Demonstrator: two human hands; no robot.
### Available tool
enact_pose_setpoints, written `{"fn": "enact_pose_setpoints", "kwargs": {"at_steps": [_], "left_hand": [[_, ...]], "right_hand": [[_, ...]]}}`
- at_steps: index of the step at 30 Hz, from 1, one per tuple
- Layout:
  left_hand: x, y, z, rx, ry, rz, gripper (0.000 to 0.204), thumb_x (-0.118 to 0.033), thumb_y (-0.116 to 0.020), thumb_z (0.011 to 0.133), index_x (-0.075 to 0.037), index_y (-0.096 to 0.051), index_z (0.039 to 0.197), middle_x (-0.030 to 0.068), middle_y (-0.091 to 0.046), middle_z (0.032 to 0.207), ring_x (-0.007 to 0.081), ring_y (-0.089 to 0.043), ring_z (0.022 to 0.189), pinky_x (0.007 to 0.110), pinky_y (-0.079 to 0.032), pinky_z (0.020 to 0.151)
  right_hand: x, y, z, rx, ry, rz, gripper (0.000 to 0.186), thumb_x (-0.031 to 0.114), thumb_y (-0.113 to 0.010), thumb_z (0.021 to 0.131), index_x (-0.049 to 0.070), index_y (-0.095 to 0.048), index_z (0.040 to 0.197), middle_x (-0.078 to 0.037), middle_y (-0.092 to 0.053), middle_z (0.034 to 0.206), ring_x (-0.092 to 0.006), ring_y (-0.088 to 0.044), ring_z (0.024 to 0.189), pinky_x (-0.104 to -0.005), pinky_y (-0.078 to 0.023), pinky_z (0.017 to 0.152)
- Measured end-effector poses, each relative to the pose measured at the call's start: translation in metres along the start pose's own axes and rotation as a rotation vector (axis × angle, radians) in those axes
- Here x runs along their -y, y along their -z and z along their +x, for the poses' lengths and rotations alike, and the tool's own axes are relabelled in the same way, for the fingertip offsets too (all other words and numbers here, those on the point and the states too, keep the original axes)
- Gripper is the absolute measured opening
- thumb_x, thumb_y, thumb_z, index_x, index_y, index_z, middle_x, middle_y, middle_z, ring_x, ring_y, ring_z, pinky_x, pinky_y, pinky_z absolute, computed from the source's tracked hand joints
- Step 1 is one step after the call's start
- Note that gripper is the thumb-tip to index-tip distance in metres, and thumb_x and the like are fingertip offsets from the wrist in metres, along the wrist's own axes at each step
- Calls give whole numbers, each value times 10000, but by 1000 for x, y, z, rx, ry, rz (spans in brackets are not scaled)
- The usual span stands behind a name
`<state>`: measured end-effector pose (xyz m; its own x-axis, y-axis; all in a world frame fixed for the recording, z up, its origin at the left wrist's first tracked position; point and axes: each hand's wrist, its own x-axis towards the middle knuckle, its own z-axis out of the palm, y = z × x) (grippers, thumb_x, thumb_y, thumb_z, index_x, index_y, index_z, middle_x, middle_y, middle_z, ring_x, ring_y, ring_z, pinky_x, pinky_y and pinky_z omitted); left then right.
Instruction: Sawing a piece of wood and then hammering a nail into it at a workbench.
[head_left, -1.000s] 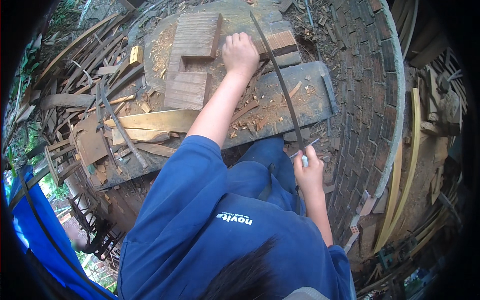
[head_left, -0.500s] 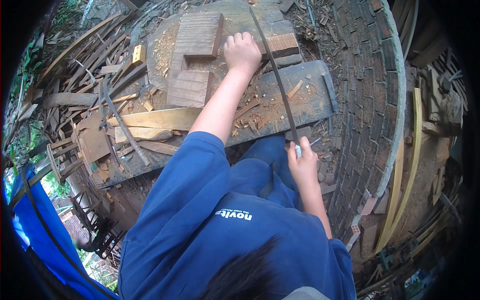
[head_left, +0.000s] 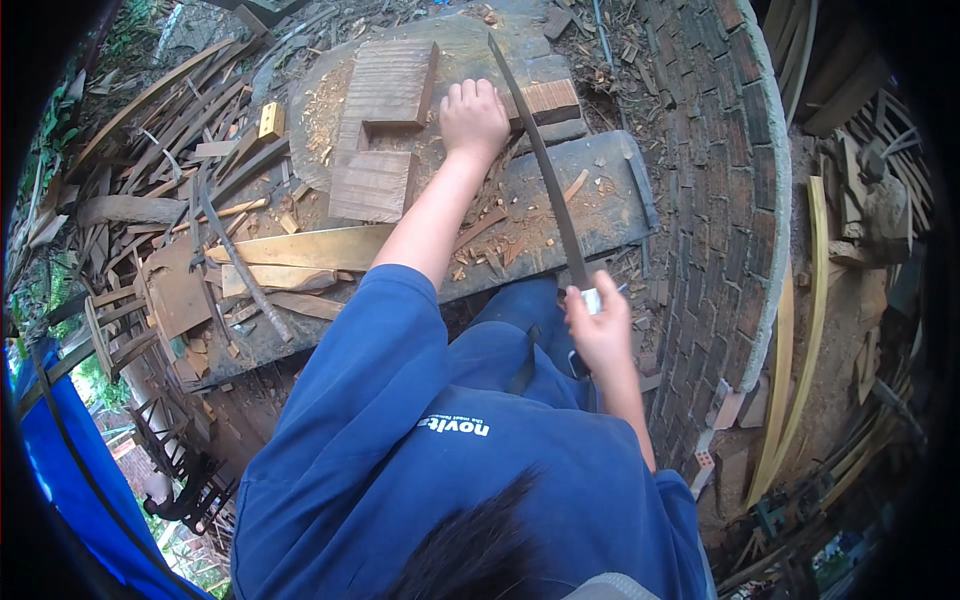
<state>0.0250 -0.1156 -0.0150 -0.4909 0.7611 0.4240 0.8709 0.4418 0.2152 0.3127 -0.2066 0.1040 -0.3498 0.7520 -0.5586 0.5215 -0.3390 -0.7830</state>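
Note:
My left hand (head_left: 474, 122) is closed on a short striped wood block (head_left: 543, 102), pressing it on the worn grey work surface (head_left: 600, 190). My right hand (head_left: 600, 335) grips the pale handle (head_left: 590, 298) of a long dark saw (head_left: 545, 160), whose narrow blade slants up across the block just right of my left fingers. Left of that hand lies a notched brown wooden piece (head_left: 390, 75) among shavings. Pale yellow boards (head_left: 310, 245) and a grey stick (head_left: 250, 280) lie below it.
Heaps of scrap wood (head_left: 170, 130) cover the left side. A curving brick wall (head_left: 730, 220) runs along the right, with long yellow strips (head_left: 815, 300) and more scraps beyond. A blue tarpaulin (head_left: 70, 460) hangs at lower left. My legs (head_left: 510, 330) are below the work surface.
My right hand and the saw's handle have moved forward, away from my body. My left hand stays on the block. The whole view has shifted slightly.

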Motion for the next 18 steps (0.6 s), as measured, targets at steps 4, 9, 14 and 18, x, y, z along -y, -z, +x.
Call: {"fn": "enact_pose_setpoints", "kwargs": {"at_steps": [4,9,14,18], "left_hand": [[-4,0,-2,-29,-47,16,151,-226,-538,904,-89,-582,859,89,-590,858,282,-571,859,431,-440,750],[-6,0,-5,-31,-41,67,140,-243,-533,914,-111,-579,910,60,-585,897,252,-563,905,413,-418,776],[-6,-1,-5,-72,-76,70,146,-253,-528,916,-120,-580,944,44,-578,915,237,-553,916,400,-411,792],[-10,3,-13,-123,-121,149,199,-308,-515,925,-124,-578,964,26,-557,937,206,-520,940,385,-377,840]], "right_hand": [[16,18,-6,-28,179,-89,193,110,-625,945,63,-471,839,20,-537,631,-35,-526,537,-212,-392,445],[41,21,-14,-4,138,-79,195,106,-622,944,71,-455,849,19,-528,646,-36,-528,540,-217,-398,448],[85,45,-18,138,13,76,181,126,-625,942,50,-466,899,-9,-523,674,-50,-519,590,-243,-398,454],[122,70,-24,188,-108,115,231,146,-611,962,43,-452,1095,-93,-638,801,-102,-601,603,-232,-473,465]]}}
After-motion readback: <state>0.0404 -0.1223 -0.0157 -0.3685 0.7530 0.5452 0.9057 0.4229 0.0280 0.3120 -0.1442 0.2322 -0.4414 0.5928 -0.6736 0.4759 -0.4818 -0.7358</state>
